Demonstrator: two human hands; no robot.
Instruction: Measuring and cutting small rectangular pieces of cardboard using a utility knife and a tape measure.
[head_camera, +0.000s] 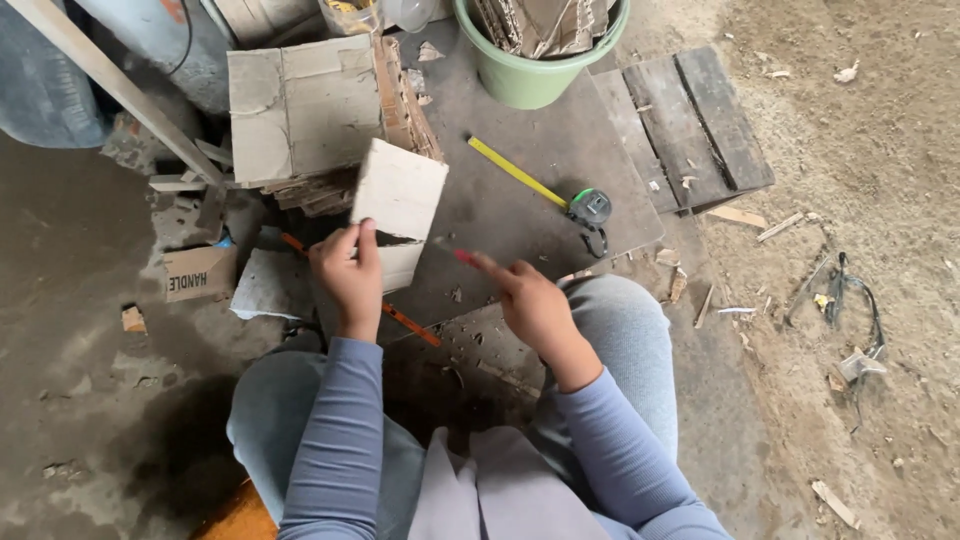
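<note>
Left hand (350, 275): clenched on the lower edge of a pale cardboard piece (398, 205), thumb up its face, holding it tilted on the grey board (560, 160) that serves as a bench.
Right hand (535, 305): closed round a thin red-handled tool (462, 256), its tip aimed toward 10 o'clock at the cardboard's lower corner; whether it is a blade or a pen I cannot tell.
Cardboard piece: near the middle of the view, at 6 o'clock from the cardboard stack (310, 115), its upper edge close against the stack.
Slip risk: the tool tip points toward the left thumb and fingers; if it is a blade and skids off the card, it would likely run into that hand.
Hold risk: the piece is pinched only at one edge and stands tilted, so pressure from the tool could fold or twist it away.
Stack risk: the stack at 11 o'clock looks uneven; a nudge from the held piece might topple its loose strips.
Clutter: the tape measure (585, 208) at 3 o'clock lies with its yellow blade out and well apart from both hands; an orange-red strip (400, 318) runs under the left wrist and could snag.
Bucket (535, 65): green, at 12 o'clock, full of scraps, clear of the hands.
</note>
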